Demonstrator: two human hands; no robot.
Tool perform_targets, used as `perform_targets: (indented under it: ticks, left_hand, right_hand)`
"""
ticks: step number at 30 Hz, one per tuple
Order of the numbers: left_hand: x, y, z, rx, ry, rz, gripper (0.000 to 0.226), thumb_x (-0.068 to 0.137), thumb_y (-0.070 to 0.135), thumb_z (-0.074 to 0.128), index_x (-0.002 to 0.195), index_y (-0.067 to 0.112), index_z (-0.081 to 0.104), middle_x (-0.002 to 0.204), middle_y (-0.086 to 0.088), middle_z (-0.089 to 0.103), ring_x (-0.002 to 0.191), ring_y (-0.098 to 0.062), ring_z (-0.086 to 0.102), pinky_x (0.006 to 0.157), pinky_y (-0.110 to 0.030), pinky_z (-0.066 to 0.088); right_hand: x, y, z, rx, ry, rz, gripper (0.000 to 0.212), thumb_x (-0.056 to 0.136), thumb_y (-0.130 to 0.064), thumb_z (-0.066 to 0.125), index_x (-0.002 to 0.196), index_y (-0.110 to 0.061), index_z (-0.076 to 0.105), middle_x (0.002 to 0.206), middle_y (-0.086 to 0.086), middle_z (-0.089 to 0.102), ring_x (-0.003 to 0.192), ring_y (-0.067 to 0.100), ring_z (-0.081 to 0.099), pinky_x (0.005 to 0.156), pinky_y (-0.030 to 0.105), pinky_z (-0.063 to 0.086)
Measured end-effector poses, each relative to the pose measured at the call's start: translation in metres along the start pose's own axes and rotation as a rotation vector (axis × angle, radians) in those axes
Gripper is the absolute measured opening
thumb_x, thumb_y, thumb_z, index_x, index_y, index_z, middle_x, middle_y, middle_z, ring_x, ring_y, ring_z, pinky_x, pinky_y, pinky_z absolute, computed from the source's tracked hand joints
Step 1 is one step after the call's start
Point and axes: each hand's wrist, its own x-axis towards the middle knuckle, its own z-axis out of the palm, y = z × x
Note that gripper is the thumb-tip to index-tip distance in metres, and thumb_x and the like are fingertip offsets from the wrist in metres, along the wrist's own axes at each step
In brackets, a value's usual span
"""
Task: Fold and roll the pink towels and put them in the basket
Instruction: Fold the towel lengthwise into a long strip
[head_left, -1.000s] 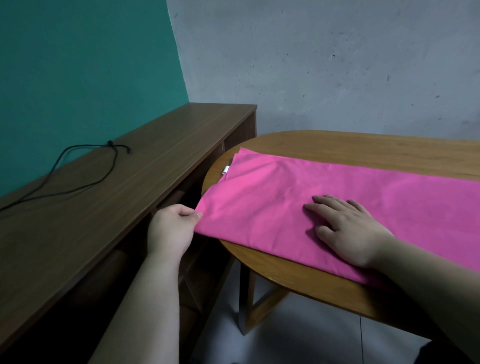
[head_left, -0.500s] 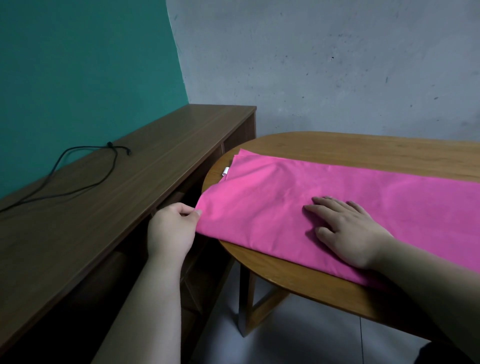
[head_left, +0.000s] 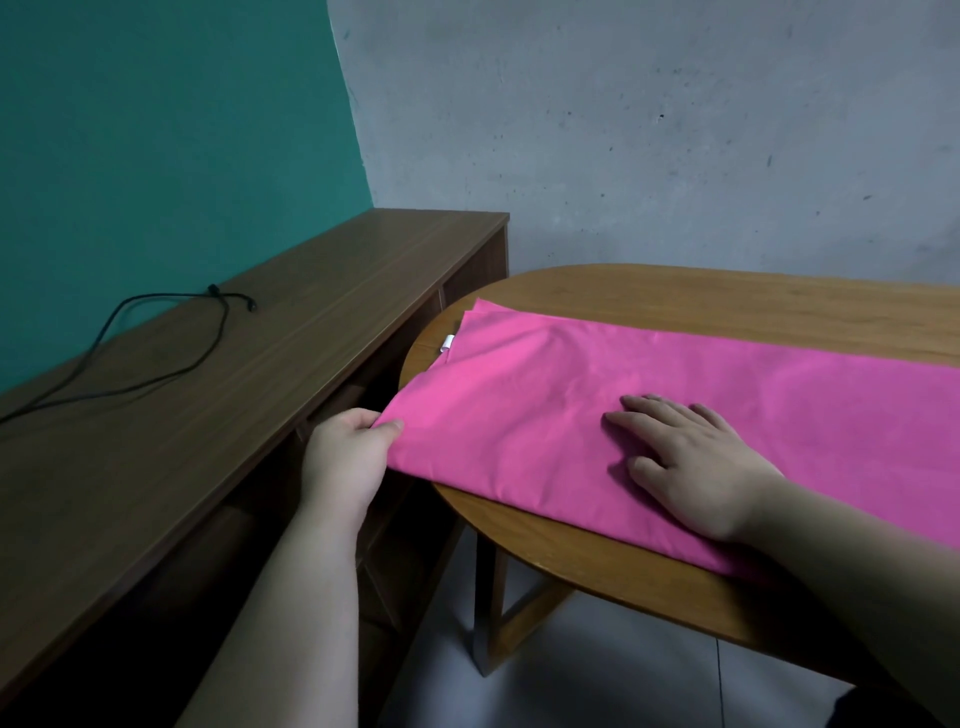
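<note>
Left grip (head_left: 353, 457) pinches the near left corner of the pink towel (head_left: 571, 395), thumb and curled fingers closed on the cloth. It sits just past the rounded end of the counter (head_left: 727, 301), over the gap between the counter and the sideboard (head_left: 260, 415) on its left, where a black cable (head_left: 156, 358) lies loose on the top. From that pinch the whole towel lies to the right. It is a folded band with its long axis running left to right across the counter and out of view at the right side. At the left short end the pinched near corner overhangs the wood, while the far corner rests on it, with a small white label (head_left: 448, 343) sticking out at the edge. Further right, the right grip (head_left: 696, 467) lies palm down on the band, closer to its near long edge. Its fingers are straight and point left, so it presses the cloth and grasps nothing. Since the left grip has the free end, the likely next move is to carry that end rightward along the long axis, folding or rolling toward the flat right grip, which would serve as the anchor. There is open room above the band and bare wood beyond its far long edge. The near long edge leaves only a narrow strip of counter, so cloth dragged toward the person could slide off. The sideboard just beside the left end gives little space to pull leftward. No basket is in view.
</note>
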Motion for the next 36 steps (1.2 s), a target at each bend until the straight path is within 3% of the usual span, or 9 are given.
perform_targets:
  ticks: [10,13,15,18,22,24,30,33,36]
  left_hand:
    - [-0.004,0.007,-0.005,-0.106,-0.052,0.062,0.014,0.093,0.013,0.067,0.085,0.023,0.073,0.093,0.002,0.072,0.092,-0.016,0.067,0.07,-0.026,0.049]
    - [-0.004,0.003,-0.006,0.004,-0.084,0.133,0.006,0.088,0.03,0.071,0.089,0.028,0.076,0.096,0.01,0.072,0.095,-0.013,0.067,0.084,-0.037,0.056]
    - [-0.007,0.004,-0.007,0.147,-0.111,0.227,0.026,0.082,0.041,0.068,0.101,0.027,0.078,0.101,0.021,0.07,0.103,-0.012,0.066,0.095,-0.044,0.054]
    - [-0.012,0.005,-0.005,0.371,-0.106,0.419,0.026,0.089,0.031,0.072,0.113,0.026,0.076,0.102,0.035,0.057,0.119,-0.014,0.056,0.107,-0.048,0.044]
    - [-0.014,0.004,-0.002,0.49,-0.052,0.541,0.029,0.088,0.022,0.075,0.116,0.015,0.076,0.112,0.012,0.068,0.12,-0.012,0.054,0.112,-0.045,0.034]
    - [-0.013,0.002,-0.002,0.492,-0.044,0.566,0.026,0.087,0.021,0.076,0.111,0.013,0.077,0.111,0.01,0.07,0.118,-0.014,0.055,0.111,-0.045,0.034]
    - [-0.013,0.004,-0.003,0.507,-0.094,0.473,0.034,0.092,0.028,0.069,0.125,0.019,0.069,0.11,0.019,0.055,0.112,-0.01,0.044,0.106,-0.045,0.042]
    - [-0.01,0.006,-0.002,0.407,-0.138,0.37,0.049,0.092,0.027,0.069,0.137,0.034,0.054,0.106,0.019,0.058,0.111,-0.013,0.054,0.1,-0.043,0.047]
    - [-0.007,0.008,-0.001,0.295,-0.139,0.282,0.056,0.094,0.022,0.068,0.145,0.031,0.048,0.106,0.013,0.063,0.103,-0.008,0.06,0.089,-0.033,0.049]
  right_hand:
    - [0.0,0.0,0.0,0.002,-0.005,-0.001,0.075,0.085,-0.058,0.018,0.158,-0.039,0.02,0.168,-0.012,0.012,0.154,0.008,0.003,0.125,0.04,0.002]
    - [0.0,0.002,0.001,-0.007,0.002,0.0,0.068,0.093,-0.057,0.024,0.158,-0.038,0.02,0.168,-0.011,0.012,0.154,0.008,0.003,0.125,0.04,0.002]
    - [0.0,0.002,0.002,-0.013,0.005,-0.004,0.063,0.098,-0.053,0.028,0.158,-0.038,0.02,0.168,-0.011,0.011,0.154,0.008,0.003,0.125,0.041,0.002]
    - [-0.001,0.0,0.0,0.006,-0.008,-0.003,0.072,0.088,-0.058,0.02,0.158,-0.038,0.02,0.168,-0.012,0.012,0.154,0.008,0.003,0.125,0.041,0.002]
    - [-0.001,0.001,0.0,0.007,0.008,-0.008,0.068,0.092,-0.055,0.023,0.158,-0.038,0.02,0.168,-0.011,0.012,0.154,0.008,0.003,0.125,0.041,0.002]
    - [-0.001,0.002,0.001,0.0,0.01,-0.004,0.066,0.093,-0.055,0.024,0.157,-0.039,0.02,0.167,-0.012,0.012,0.154,0.007,0.003,0.125,0.041,0.002]
    - [-0.001,0.001,0.0,0.003,0.008,0.001,0.059,0.101,-0.05,0.031,0.158,-0.039,0.019,0.168,-0.012,0.01,0.154,0.006,0.001,0.126,0.04,0.001]
    - [-0.001,0.0,-0.001,0.014,-0.002,0.0,0.067,0.093,-0.055,0.023,0.157,-0.04,0.019,0.168,-0.013,0.01,0.154,0.006,0.001,0.126,0.04,0.001]
    - [-0.001,0.0,-0.001,0.019,0.004,0.004,0.061,0.099,-0.053,0.028,0.158,-0.039,0.019,0.168,-0.013,0.01,0.154,0.006,0.001,0.126,0.04,0.001]
